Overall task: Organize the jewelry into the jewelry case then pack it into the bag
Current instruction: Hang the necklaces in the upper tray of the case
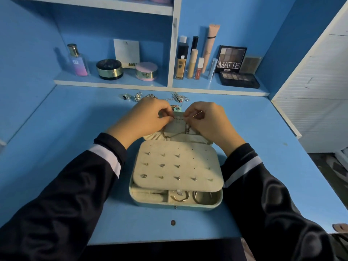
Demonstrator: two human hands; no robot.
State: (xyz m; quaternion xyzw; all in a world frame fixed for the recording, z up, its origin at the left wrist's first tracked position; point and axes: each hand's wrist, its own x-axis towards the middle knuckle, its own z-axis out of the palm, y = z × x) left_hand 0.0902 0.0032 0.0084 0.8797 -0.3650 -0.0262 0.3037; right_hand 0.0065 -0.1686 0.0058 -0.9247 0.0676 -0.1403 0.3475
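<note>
On the blue desk (75, 129) sits an open jewelry case (176, 185), above whose lid the left hand (145, 117) and right hand (205, 119) each pinch a thin chain (178, 119).

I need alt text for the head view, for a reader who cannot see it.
Left hand and right hand pinch a chain over the open jewelry case on a blue desk. Studs sit in its panel; loose jewelry lies behind.

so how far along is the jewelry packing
Partway. Studs sit in the panel and hoops in the front of the case. The left hand and right hand pinch a chain at the open lid. More jewelry lies loose on the desk, and no bag shows.
</note>
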